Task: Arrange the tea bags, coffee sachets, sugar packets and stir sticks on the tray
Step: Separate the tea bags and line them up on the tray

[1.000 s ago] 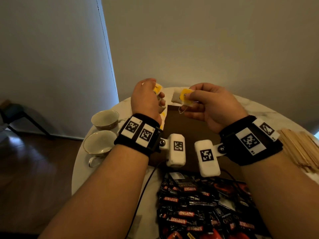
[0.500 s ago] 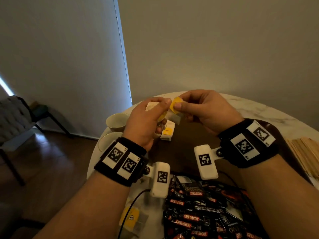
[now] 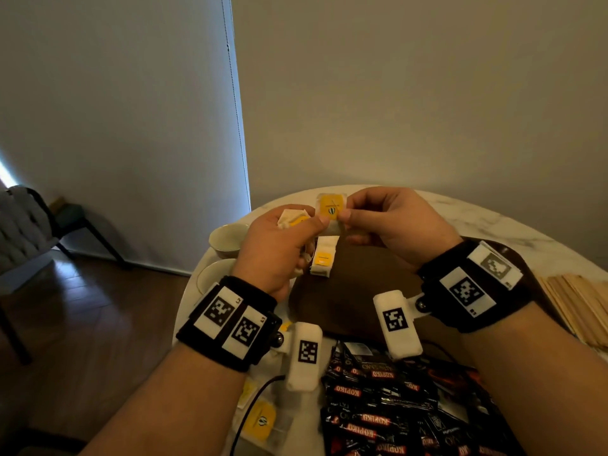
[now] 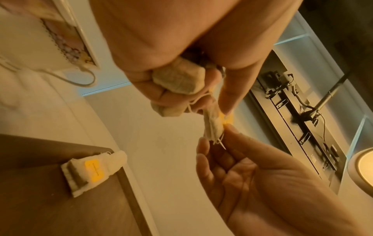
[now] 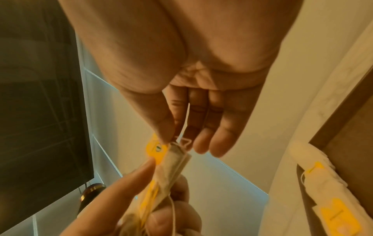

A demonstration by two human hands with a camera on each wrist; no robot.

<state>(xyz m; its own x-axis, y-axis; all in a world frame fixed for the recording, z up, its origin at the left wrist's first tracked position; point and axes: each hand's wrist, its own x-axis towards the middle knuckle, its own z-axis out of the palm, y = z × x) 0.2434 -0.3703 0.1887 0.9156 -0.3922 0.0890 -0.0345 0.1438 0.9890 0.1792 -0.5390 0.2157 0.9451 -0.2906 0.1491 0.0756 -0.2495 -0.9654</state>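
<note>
Paper-soft and almost weightless, the tea bag (image 3: 331, 210) hung above the tray (image 3: 362, 278), pinched by its yellow tag between my right hand (image 3: 391, 225) and left hand (image 3: 273, 245), whose curled fingers (image 4: 161, 94) clutched spare bags.

The only word I can read is "KOPIKO", in white on red bands, repeated across the black coffee sachets (image 3: 391, 413) heaped at the near edge of the table. The yellow tea bag tag (image 3: 331, 209) held up between the hands bears a small emblem, its lettering too small to read.
</note>
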